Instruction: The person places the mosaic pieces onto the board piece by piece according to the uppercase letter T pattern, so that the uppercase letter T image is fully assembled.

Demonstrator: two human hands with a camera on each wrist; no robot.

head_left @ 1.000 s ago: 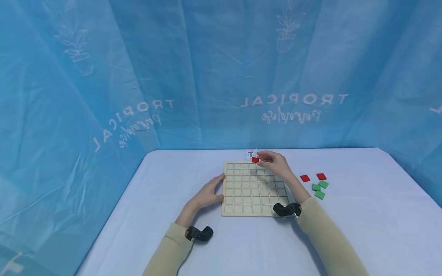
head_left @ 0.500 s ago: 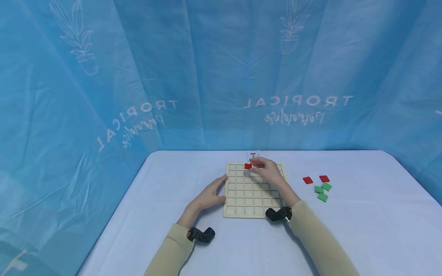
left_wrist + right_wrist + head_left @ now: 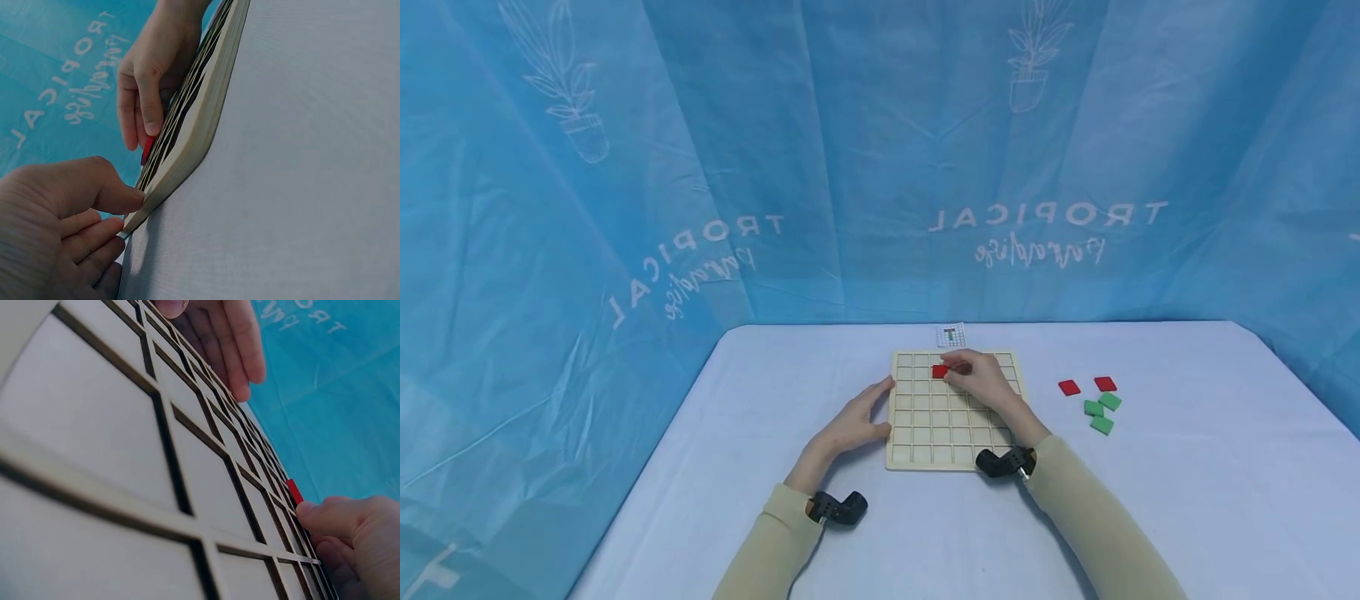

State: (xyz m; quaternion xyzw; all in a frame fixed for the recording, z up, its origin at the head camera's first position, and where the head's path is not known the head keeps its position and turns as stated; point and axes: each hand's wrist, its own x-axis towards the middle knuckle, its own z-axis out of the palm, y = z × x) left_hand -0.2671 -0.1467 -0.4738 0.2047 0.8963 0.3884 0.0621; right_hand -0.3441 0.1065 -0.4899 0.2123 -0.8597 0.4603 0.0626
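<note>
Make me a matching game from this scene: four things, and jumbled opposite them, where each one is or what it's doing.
1. Left hand
2. Right hand
3. Green tiles
4. Printed card

A. Just past the far edge of the grid board
B. Pinching a red tile
C. Touching the grid board's left edge
D. Right of the grid board

Pairs: 1-C, 2-B, 3-D, 4-A

mirrored white lettering (image 3: 1047,215) on the blue curtain (image 3: 880,150) reads "tropical paradise", twice.
</note>
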